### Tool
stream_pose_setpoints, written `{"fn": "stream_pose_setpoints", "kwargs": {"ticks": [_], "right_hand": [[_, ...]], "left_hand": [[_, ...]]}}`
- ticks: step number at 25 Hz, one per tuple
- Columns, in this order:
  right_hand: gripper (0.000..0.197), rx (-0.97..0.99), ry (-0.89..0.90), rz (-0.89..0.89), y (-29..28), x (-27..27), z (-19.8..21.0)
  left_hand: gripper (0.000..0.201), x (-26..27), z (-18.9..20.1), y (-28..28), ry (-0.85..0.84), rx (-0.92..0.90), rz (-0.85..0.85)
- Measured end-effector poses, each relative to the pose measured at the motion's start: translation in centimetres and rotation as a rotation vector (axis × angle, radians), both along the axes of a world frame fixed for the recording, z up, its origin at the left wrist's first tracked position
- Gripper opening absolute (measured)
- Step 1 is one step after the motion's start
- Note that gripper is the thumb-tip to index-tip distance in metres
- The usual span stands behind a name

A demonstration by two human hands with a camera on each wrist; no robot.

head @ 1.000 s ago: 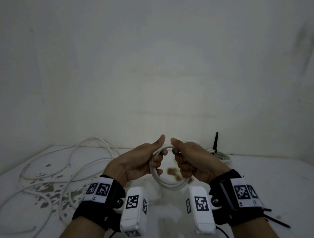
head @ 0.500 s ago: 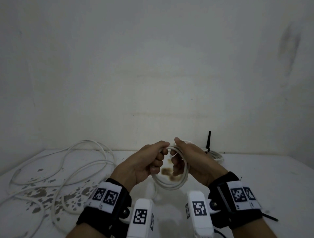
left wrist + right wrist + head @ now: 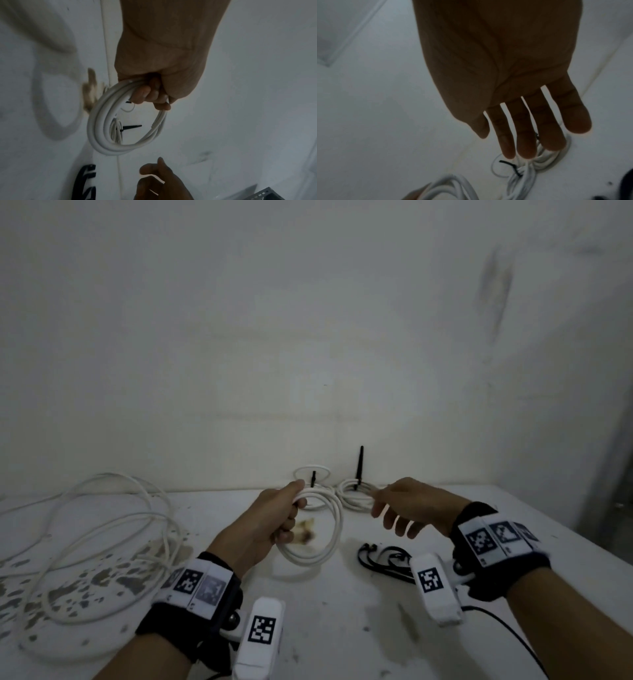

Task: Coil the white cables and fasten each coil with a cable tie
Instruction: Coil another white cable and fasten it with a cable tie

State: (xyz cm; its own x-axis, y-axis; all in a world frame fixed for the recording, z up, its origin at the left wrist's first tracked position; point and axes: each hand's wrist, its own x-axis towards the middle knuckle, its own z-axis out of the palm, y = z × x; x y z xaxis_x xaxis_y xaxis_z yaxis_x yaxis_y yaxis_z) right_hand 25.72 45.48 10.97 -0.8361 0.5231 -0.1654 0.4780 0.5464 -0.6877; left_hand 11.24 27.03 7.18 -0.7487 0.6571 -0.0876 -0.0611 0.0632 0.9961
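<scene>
Above the middle of the desk (image 3: 342,628), left hand (image 3: 270,522) has its fingers curled round the top of a freshly wound white cable coil (image 3: 322,539), which hangs free as a loop of several turns, not yet tied. Right hand (image 3: 407,508) is empty, fingers straight and spread, reaching toward the far right; in the right wrist view its fingertips (image 3: 525,151) hover over a tied coil (image 3: 352,494) cinched with a black cable tie (image 3: 360,463). Step in hand, as I judge it: fetch a loose tie and bind the held coil. To do it well, keep the left grip tight on all turns so none springs out, pick a single tie, thread it through the loop close beside the gripping fingers, then pull the tail until the turns bunch. Loose black cable ties (image 3: 383,559) lie on the desk near the right wrist, nearer than where the right hand now points; a reach back is probably needed. A second tied coil (image 3: 311,474) rests at the far wall. Uncoiled white cable (image 3: 102,542) sprawls over the stained left part of the desk, well apart from the hands. A brown stain (image 3: 305,534) shows through the held loop. Nothing blocks the ties; the finished coils could be nudged.
</scene>
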Motion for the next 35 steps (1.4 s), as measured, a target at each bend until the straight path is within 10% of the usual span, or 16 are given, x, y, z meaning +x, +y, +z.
{"fn": "stream_pose_setpoints", "kwargs": {"ticks": [11,17,35], "right_hand": [[0.027,0.642,-0.339,-0.011,1.6,-2.2,-5.3],[0.029,0.535,-0.434,-0.017,4.8,-2.4,-6.9],[0.012,0.364,0.108,-0.408,5.2,2.1,-7.0]], "left_hand": [[0.038,1.9,-0.5,4.3,-0.066,0.07,0.07],[0.036,1.4,-1.3,4.1,-0.088,0.046,0.054],[0.046,3.0,-3.1,5.7,-0.087,0.055,-0.029]]}}
